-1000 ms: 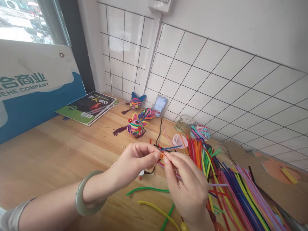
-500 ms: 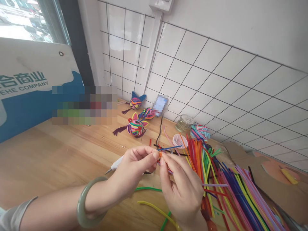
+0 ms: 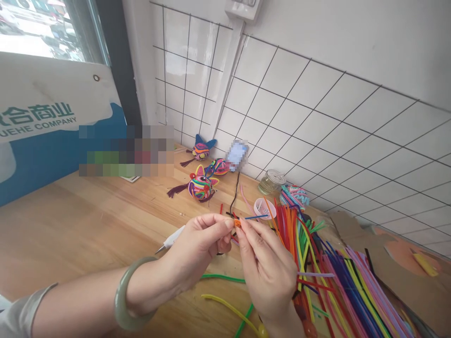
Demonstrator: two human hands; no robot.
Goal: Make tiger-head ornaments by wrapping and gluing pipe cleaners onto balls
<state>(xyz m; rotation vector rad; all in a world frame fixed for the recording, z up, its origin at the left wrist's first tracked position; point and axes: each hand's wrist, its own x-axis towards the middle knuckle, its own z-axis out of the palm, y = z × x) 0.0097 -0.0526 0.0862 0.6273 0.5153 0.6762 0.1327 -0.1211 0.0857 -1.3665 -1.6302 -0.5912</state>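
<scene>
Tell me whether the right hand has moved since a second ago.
Yes, slightly left: the right hand now leaves a bit more of the lilac stick lying beside it uncovered than before.

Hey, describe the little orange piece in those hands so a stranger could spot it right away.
Above the wooden table, the left hand, with a pale bracelet on its wrist, meets the right hand. Pinched between them is the orange piece. It's just a small lump, unlike the long orange strips lying to its right.
</scene>
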